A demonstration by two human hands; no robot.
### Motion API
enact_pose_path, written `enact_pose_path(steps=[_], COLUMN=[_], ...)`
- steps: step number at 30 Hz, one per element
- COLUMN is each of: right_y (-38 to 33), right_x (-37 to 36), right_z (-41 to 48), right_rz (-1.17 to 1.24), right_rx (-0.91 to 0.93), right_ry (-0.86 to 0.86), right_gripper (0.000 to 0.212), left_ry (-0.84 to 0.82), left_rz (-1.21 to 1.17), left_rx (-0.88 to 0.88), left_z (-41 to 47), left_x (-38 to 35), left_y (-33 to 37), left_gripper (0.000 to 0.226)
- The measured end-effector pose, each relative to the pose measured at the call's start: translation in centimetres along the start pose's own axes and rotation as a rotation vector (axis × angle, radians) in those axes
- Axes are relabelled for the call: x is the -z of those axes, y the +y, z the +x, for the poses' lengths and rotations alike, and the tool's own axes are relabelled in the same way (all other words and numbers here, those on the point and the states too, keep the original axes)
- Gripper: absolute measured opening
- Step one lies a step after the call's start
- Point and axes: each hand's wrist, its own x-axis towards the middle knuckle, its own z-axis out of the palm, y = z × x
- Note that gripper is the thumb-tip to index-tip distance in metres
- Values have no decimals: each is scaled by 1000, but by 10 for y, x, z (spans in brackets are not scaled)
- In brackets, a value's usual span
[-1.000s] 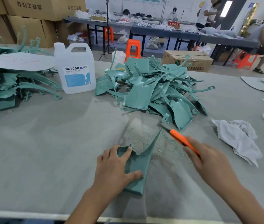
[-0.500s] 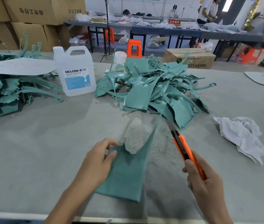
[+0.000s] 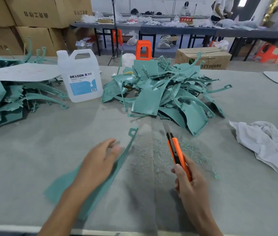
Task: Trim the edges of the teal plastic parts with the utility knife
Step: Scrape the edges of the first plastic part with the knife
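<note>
- Grey felt-like worktable [image 3: 32, 159] fills the view in a workshop, with stacked cardboard boxes [image 3: 37, 11] at the far left and long dark tables across the far wall.
- One orange stool [image 3: 143, 50] stands just beyond the table's far edge. More orange stools stand further back, and people can be seen at the far right.
- Two piles of teal plastic parts lie on the table. The large centre pile [image 3: 165, 96] is at the middle far side. The left pile [image 3: 7, 99] is at the left edge, with one pale grey sheet [image 3: 24, 72] lying on top.
- One clear plastic jug [image 3: 80, 77] with a blue and white label stands upright between the two piles.
- One crumpled white rag [image 3: 262, 142] lies to the right, well apart from the hands.
- Fine teal shavings [image 3: 145, 155] are scattered on the table between the hands.
- One teal part [image 3: 61, 186], long and tapering, lies near the front. Its narrow looped tip points far and right.
- The left hand [image 3: 97, 166] lies over the middle of this part, fingers reaching forward and blurred. I cannot tell whether it grips the part or only rests on it.
- The right hand [image 3: 191, 184] has its fingers wrapped around the handle of one orange utility knife [image 3: 175, 150].
- The knife's blade is extended and points away to the far side. It is just right of the teal part and does not touch it.
- The two hands are apart, the left on the part and the right on the knife.
</note>
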Motion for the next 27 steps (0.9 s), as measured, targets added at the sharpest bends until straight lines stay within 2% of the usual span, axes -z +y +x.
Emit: enact_pose_path(steps=[3, 6, 9, 12, 18, 22, 27], right_y=[0, 2, 0, -2, -2, -4, -8], right_x=[-2, -1, -2, -2, -4, -4, -12], right_z=[-1, -3, -4, -2, 1, -1, -8], right_rz=[-51, -72, -86, -112, -182, -206, -424], right_rx=[17, 2, -9, -26, -63, -61, -4], right_ry=[21, 21, 11, 4, -22, -19, 2], right_gripper=[34, 34, 36, 33, 30, 34, 39], left_ry=[-28, -31, -17, -99, -172, -197, -219], left_rz=[-91, -68, 185, 487, 688, 835, 951], left_rx=[31, -10, -69, -85, -198, -230, -251], left_z=[9, 20, 29, 34, 35, 36, 37], left_x=[-36, -57, -69, -72, -73, -75, -77], left_y=[21, 29, 20, 10, 12, 19, 31], left_gripper=[42, 31, 27, 27, 9, 22, 30])
